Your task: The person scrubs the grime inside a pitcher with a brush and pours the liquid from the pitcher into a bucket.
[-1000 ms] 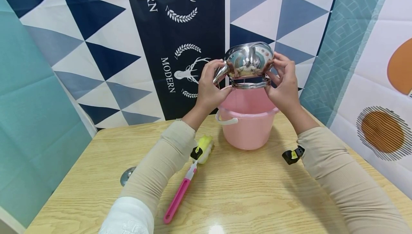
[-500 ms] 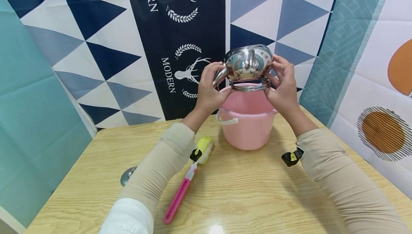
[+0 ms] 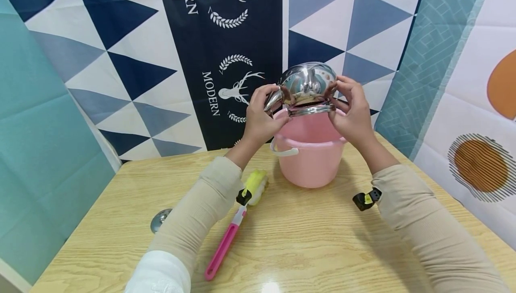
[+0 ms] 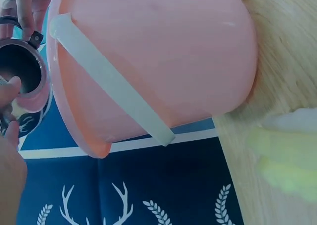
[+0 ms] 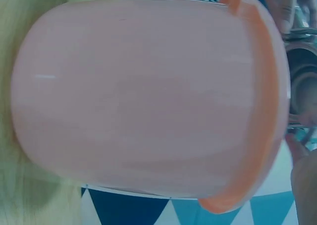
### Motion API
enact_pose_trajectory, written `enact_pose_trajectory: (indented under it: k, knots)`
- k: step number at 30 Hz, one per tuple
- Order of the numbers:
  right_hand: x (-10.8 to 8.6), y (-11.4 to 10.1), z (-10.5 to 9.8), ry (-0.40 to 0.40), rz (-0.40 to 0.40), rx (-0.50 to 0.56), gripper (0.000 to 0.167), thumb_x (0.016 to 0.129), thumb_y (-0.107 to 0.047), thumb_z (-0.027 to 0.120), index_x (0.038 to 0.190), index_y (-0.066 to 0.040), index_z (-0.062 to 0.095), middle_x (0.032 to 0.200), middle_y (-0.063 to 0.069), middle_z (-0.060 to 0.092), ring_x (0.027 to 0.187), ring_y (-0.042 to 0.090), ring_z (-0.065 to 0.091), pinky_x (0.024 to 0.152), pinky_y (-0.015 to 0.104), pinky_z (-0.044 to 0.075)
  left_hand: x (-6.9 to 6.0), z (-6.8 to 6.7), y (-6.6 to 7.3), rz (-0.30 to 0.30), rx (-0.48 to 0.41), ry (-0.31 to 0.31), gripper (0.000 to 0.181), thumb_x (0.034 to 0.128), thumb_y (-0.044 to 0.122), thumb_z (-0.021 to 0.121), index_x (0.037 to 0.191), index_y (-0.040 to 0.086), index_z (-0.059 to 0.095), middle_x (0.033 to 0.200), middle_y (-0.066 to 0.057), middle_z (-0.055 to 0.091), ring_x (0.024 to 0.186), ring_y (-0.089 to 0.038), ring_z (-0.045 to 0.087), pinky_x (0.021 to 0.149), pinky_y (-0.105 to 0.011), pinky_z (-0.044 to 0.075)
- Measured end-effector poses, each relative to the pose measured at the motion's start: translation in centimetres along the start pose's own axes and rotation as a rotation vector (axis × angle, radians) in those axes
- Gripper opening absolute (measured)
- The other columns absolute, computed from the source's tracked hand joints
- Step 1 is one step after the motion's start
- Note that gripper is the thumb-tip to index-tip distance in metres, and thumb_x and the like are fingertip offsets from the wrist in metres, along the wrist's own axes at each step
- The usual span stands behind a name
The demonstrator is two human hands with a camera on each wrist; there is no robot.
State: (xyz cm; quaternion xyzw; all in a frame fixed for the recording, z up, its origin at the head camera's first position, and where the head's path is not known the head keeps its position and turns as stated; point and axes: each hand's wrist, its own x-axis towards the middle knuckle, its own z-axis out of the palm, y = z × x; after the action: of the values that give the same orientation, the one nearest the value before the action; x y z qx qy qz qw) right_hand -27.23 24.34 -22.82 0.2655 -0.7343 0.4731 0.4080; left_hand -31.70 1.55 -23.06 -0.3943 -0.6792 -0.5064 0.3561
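Observation:
A shiny metal teapot [image 3: 308, 80] is held mouth-down above the pink bucket [image 3: 308, 163]. On its left side my left hand [image 3: 262, 111] grips the spout, with the thumb by the rim. My right hand [image 3: 354, 109] holds the teapot's other side by the handle, which is mostly hidden behind the fingers. The dark inside of the teapot [image 4: 20, 66] shows through its round opening in the left wrist view. Its mouth also appears at the edge of the right wrist view, beyond the bucket's wall [image 5: 138, 96].
A sponge brush [image 3: 223, 250] with a pink handle and yellow-white head lies on the wooden table [image 3: 306, 239] in front of the bucket. A silver domed piece [image 3: 160, 220], like a lid, lies at the left, partly behind my sleeve. Patterned cloth [image 3: 133, 78] hangs behind.
Both hands have lowered the teapot slightly toward the bucket, and it has tilted so that its bottom faces more toward me. The bucket, brush and domed piece have not moved.

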Motion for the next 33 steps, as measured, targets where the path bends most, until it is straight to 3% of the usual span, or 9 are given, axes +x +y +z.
enact_pose_trajectory:
  k: [8, 15, 21, 26, 33]
  knots:
    - [0.3, -1.0, -0.4, -0.087, 0.15, -0.018, 0.058, 0.084, 0.016, 0.063, 0.138, 0.005, 0.045, 0.141, 0.017, 0.045, 0.13, 0.03, 0.047, 0.097, 0.029, 0.046, -0.5, -0.5, -0.1, -0.224, -0.196, -0.003, 0.074, 0.0599, -0.013, 0.087, 0.126, -0.002, 0.057, 0.119, -0.015, 0.054, 0.109, -0.023, 0.062, 0.083, -0.027, 0.054]
    - [0.7, -1.6, -0.6, -0.128, 0.196, -0.06, 0.057, 0.087, 0.001, 0.069, 0.14, -0.001, 0.049, 0.139, 0.015, 0.047, 0.124, 0.029, 0.053, 0.09, 0.025, 0.05, -0.6, -1.1, 0.0, -0.283, -0.233, -0.028, 0.071, 0.0674, -0.009, 0.083, 0.13, -0.009, 0.051, 0.119, -0.026, 0.057, 0.101, -0.038, 0.065, 0.084, -0.038, 0.055]
    - [1.0, -2.3, -0.7, -0.168, 0.217, -0.093, 0.056, 0.09, -0.011, 0.07, 0.142, -0.006, 0.049, 0.139, 0.015, 0.047, 0.116, 0.022, 0.055, 0.086, 0.021, 0.051, -0.4, -2.3, 0.8, -0.444, -0.353, -0.06, 0.067, 0.0723, -0.003, 0.083, 0.131, -0.006, 0.052, 0.12, -0.02, 0.06, 0.101, -0.031, 0.067, 0.084, -0.034, 0.054]
    - [1.1, -2.9, -0.6, -0.193, 0.211, -0.09, 0.054, 0.092, -0.012, 0.068, 0.143, -0.007, 0.049, 0.138, 0.015, 0.047, 0.11, 0.01, 0.05, 0.085, 0.016, 0.049, -0.2, -3.4, 1.6, -0.562, -0.383, -0.068, 0.065, 0.0737, 0.004, 0.084, 0.132, -0.003, 0.055, 0.124, -0.012, 0.058, 0.104, -0.023, 0.065, 0.085, -0.03, 0.054]
    - [1.1, -4.3, -0.2, -0.189, 0.189, -0.131, 0.049, 0.095, -0.016, 0.064, 0.142, -0.01, 0.051, 0.132, 0.014, 0.05, 0.109, 0.013, 0.047, 0.082, 0.015, 0.04, 0.1, -4.9, 3.2, -0.712, -0.553, -0.052, 0.057, 0.0757, -0.001, 0.081, 0.128, 0.0, 0.058, 0.119, -0.016, 0.058, 0.092, -0.027, 0.069, 0.074, -0.039, 0.057]
